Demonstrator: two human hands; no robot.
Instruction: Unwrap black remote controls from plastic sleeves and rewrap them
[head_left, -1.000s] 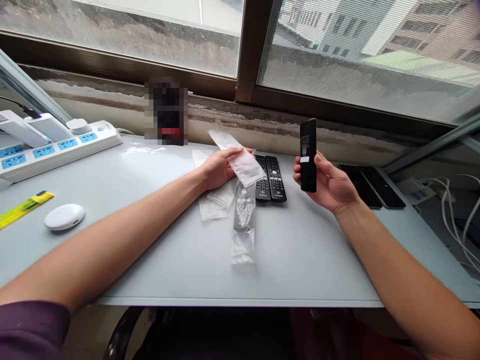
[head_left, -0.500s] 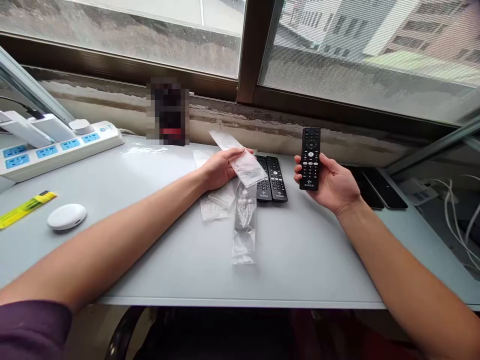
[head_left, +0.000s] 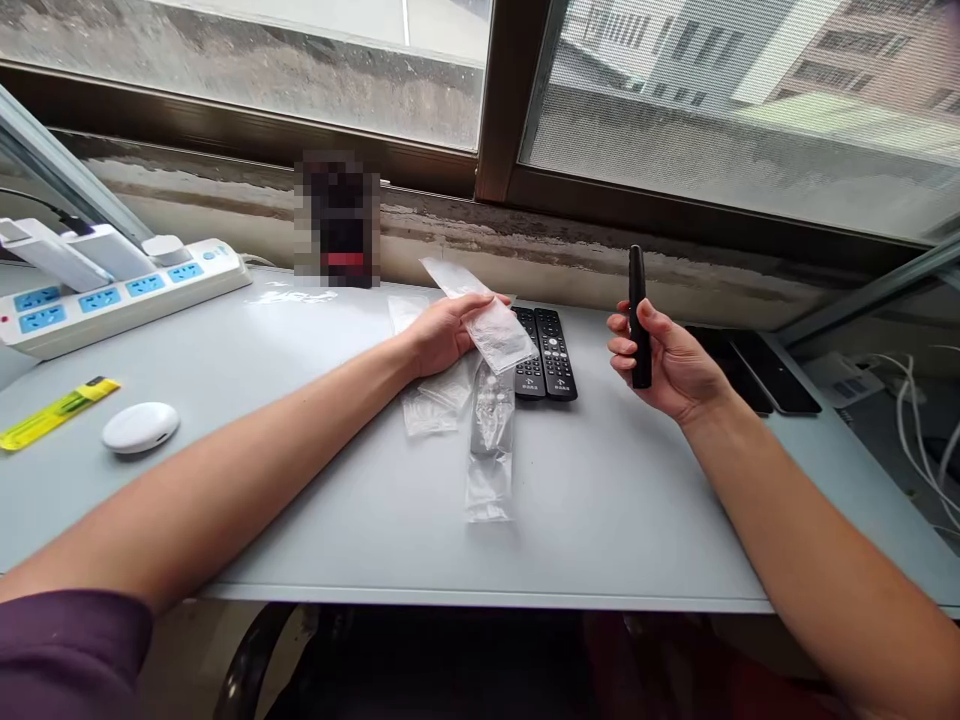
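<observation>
My right hand [head_left: 671, 365] is closed around a black remote [head_left: 637, 320], held upright above the table and turned edge-on. Between the thumb and fingers of my left hand [head_left: 450, 335] is a clear plastic bag [head_left: 495, 330]. More clear bags [head_left: 439, 400] lie under and beside that hand. One remote in a clear bag [head_left: 491, 440] rests on the table just in front of it. Two bare black remotes [head_left: 555, 355] lie side by side to its right, the left one partly covered by the held bag.
At the left are a white power strip [head_left: 127, 300] with plugs, a yellow packet [head_left: 60, 412] and a white oval case [head_left: 141, 427]. Dark flat devices [head_left: 772, 372] and white cables [head_left: 911, 420] are at the right. A window frame runs behind the table [head_left: 600, 520].
The remote in my right hand has turned from facing the camera to edge-on, and that hand has shifted slightly right. My left hand still holds the bag.
</observation>
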